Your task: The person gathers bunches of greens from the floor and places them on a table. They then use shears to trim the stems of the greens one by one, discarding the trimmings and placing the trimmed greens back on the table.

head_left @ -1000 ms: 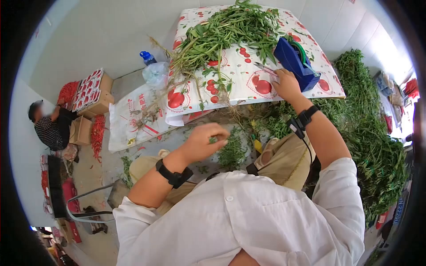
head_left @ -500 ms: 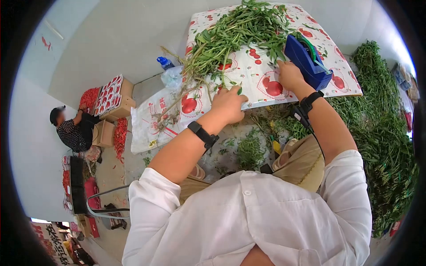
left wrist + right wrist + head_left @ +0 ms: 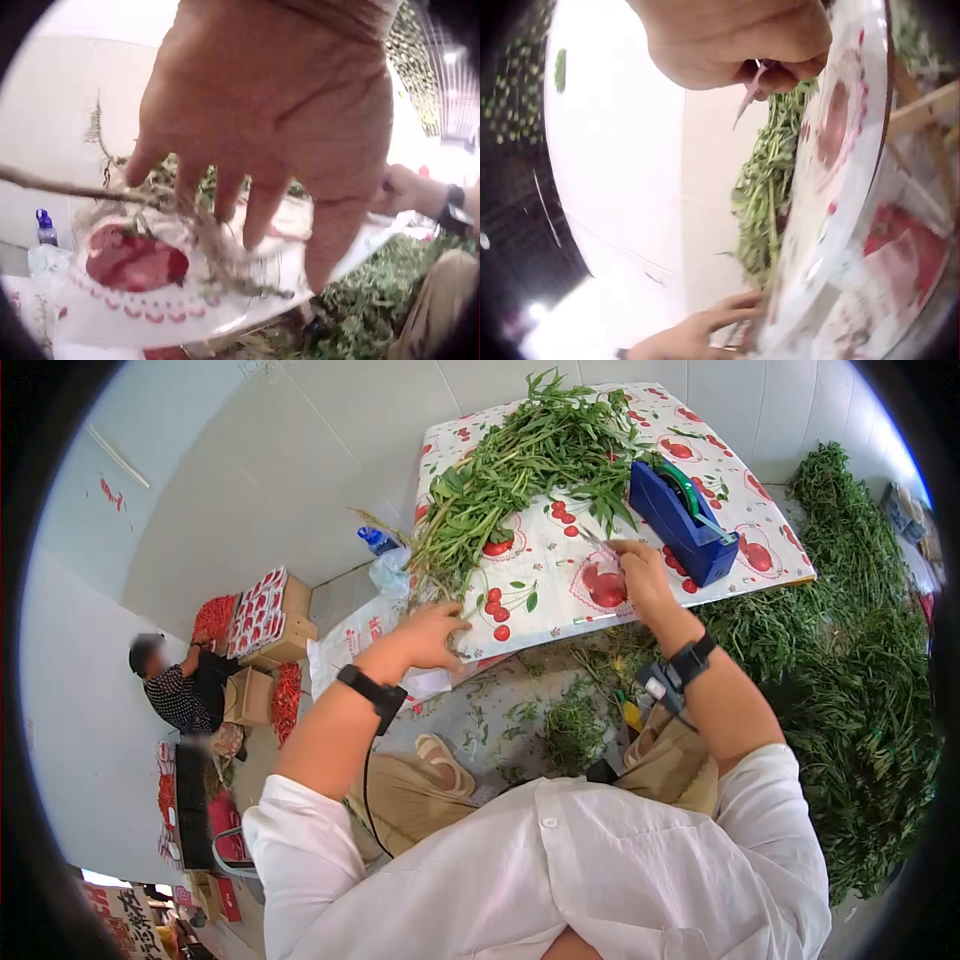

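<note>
My left hand (image 3: 424, 637) reaches over the front left edge of the cloth-covered table (image 3: 560, 605), its fingers spread. In the left wrist view those fingers are fairly straight, right at dry brown roots and stems (image 3: 225, 262). My right hand (image 3: 648, 582) is curled round a small knife (image 3: 748, 99), its pointed, pinkish blade sticking out past the fingers. The knife points toward the pile of leafy green plants (image 3: 520, 465), whose root ends lie toward the left hand. Close to the right hand stands a blue tape dispenser (image 3: 682, 525) with green tape.
Bundled greens (image 3: 850, 690) cover the floor on the right. Cut scraps (image 3: 575, 730) lie between my feet. Left of the table are a white sack (image 3: 350, 635), a plastic bag (image 3: 390, 572) and a blue-capped bottle (image 3: 376, 540). A seated person (image 3: 178, 685) works beside red peppers (image 3: 212, 618).
My left hand rose from above my lap to the table's front edge, then moved left to the root ends. The right hand stays by the tape dispenser with the knife.
</note>
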The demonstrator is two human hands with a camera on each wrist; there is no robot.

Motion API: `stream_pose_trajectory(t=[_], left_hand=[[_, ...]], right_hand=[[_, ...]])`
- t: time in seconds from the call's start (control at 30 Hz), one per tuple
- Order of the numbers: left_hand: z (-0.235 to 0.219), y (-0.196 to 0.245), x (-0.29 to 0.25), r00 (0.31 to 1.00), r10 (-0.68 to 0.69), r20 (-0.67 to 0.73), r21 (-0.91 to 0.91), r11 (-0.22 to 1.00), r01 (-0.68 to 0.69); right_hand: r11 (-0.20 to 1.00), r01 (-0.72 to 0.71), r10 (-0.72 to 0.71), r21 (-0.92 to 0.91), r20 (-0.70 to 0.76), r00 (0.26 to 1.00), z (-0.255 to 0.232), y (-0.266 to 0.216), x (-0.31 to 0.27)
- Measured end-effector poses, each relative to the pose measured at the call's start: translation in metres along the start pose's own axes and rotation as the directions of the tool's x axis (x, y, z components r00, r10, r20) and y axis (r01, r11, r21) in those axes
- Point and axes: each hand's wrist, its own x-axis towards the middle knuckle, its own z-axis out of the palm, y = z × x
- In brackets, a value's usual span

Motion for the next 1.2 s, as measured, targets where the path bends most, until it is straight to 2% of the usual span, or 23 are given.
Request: stream_pose_trajectory(t=[0.03,0.1,0.13,0.17,0.23,0.27,0.37,0.43,0.5,0.53,0.67,0.77,0.83,0.93,1.1,1.2], left_hand=[[-0.018,-0.003,0.0,0.997,0.027,0.066,-0.159,0.987,-0.016],[-0.052,-0.013,0.007,0.977,0.104,0.187,-0.463,0.887,-0.006],[-0.069,-0.015,0.018,0.985,0.1,0.143,-0.359,0.932,-0.043],[-0.086,-0.015,0.028,0.997,0.045,0.069,-0.366,0.93,-0.016],[-0.11,-0.019,0.058,0.991,-0.056,-0.118,-0.368,0.93,0.009],[-0.116,-0.027,0.077,0.968,-0.097,-0.23,-0.36,0.933,0.008],[-0.121,-0.037,0.133,0.892,-0.183,-0.414,-0.197,0.974,0.108],[-0.105,-0.046,0.171,0.874,-0.313,-0.373,-0.126,0.95,0.286],[-0.088,-0.042,0.195,0.811,-0.465,-0.355,-0.069,0.878,0.473],[-0.085,-0.04,0.202,0.8,-0.524,-0.292,-0.054,0.844,0.533],[-0.068,-0.043,0.221,0.731,-0.652,-0.202,0.0,0.746,0.666],[-0.056,-0.07,0.23,0.795,-0.586,-0.154,-0.176,0.808,0.562],[-0.054,-0.074,0.231,0.819,-0.547,-0.175,-0.164,0.836,0.524],[-0.056,-0.076,0.228,0.823,-0.543,-0.164,-0.163,0.838,0.521],[-0.051,-0.084,0.225,0.837,-0.49,-0.242,-0.132,0.872,0.472],[-0.052,-0.09,0.214,0.862,-0.453,-0.227,-0.103,0.892,0.441]], right_hand=[[0.954,-0.168,0.158,0.249,0.057,0.986,0.007,-0.013,-0.015],[0.912,-0.204,0.171,0.356,0.124,0.978,0.02,-0.013,-0.034],[0.873,-0.25,0.206,0.42,0.148,0.967,0.027,-0.011,-0.043],[0.826,-0.296,0.241,0.48,0.174,0.955,0.032,-0.007,-0.051],[0.802,-0.331,0.197,0.496,0.304,0.932,0.035,0.005,-0.066],[0.793,-0.344,0.167,0.503,0.363,0.916,0.035,0.01,-0.069],[0.868,-0.25,0.051,0.428,0.426,0.903,0.03,0.005,-0.072],[0.882,-0.205,-0.006,0.424,0.445,0.895,0.021,0.0,-0.067],[0.87,-0.161,-0.079,0.467,0.453,0.888,0.013,0.005,-0.06],[0.869,-0.186,-0.05,0.458,0.456,0.889,0.007,0.003,-0.058],[0.862,-0.163,-0.088,0.48,0.46,0.883,-0.005,0.009,-0.049],[0.835,-0.17,-0.135,0.524,0.493,0.859,-0.007,0.013,-0.048],[0.842,-0.14,-0.163,0.521,0.493,0.854,-0.005,0.015,-0.048],[0.811,-0.194,-0.134,0.552,0.498,0.857,-0.005,0.012,-0.049],[0.866,-0.116,-0.157,0.486,0.485,0.86,-0.004,0.014,-0.05],[0.865,-0.123,-0.151,0.487,0.485,0.862,-0.005,0.012,-0.051]])
